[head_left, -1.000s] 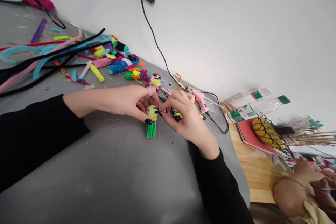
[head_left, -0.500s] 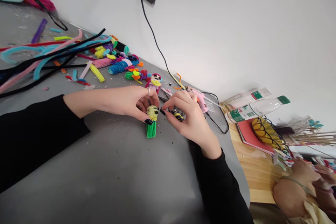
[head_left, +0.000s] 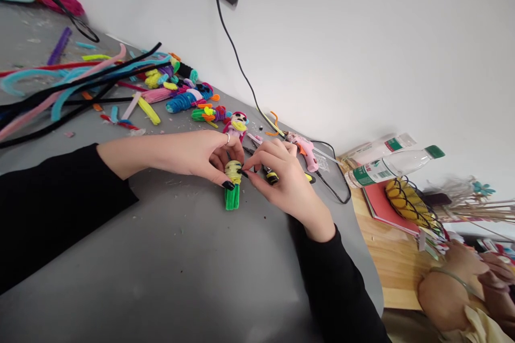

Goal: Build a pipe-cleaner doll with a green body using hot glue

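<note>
Pipe-cleaner figure (head_left: 232,195), wound in yellow above and striped green below, is on the grey table (head_left: 181,284), between its middle and its far edge; whether it stands or lies is hard to tell. The left hand (head_left: 201,153) has a narrow hold on it, thumb across the join of the two colours, probably so that it cannot roll. The right hand (head_left: 287,179) brings thumb and forefinger nearly together at the right side of the yellow part; I cannot tell whether anything is between them, dark nails blending with dark spots there. Beyond that hand, toward the table's far right corner, lies a pink glue gun (head_left: 306,154), seemingly kept within reach. Along the far edge lie a pink doll (head_left: 237,126) and a blue figure (head_left: 181,102), likely set aside to leave working room. Loose pipe cleaners (head_left: 86,81) spread toward the far left corner.
</note>
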### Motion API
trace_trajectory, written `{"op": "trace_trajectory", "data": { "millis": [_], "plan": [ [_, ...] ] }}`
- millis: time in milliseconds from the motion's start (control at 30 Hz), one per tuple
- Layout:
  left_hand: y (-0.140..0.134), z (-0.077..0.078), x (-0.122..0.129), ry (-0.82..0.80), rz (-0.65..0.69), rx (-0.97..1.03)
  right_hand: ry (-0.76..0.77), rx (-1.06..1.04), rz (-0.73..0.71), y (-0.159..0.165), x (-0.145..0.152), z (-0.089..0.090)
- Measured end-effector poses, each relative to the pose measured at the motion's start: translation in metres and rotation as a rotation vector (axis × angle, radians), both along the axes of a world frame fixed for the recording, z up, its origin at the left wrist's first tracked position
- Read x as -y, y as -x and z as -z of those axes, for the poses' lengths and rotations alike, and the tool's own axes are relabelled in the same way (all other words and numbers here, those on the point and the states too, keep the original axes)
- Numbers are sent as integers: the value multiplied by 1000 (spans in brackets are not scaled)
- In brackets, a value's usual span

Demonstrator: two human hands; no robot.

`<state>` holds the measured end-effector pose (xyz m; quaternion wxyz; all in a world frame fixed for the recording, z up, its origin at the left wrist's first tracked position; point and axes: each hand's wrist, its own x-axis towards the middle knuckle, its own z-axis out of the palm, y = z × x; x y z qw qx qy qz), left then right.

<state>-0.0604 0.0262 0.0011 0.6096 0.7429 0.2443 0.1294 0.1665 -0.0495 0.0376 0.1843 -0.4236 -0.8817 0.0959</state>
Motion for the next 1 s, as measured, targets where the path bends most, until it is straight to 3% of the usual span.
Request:
{"op": "trace_trajectory", "data": {
  "millis": [700, 833, 1000],
  "plan": [
    [1, 3, 0, -11, -22, -37, 67, -52, 27, 3, 1, -1],
    [1, 2, -1, -4, -12, -20, -16, -205, 114, -3, -3, -5],
    [1, 3, -2, -1, 11, -8, -197, -344, 360, -18, -13, 4]
  ]
}}
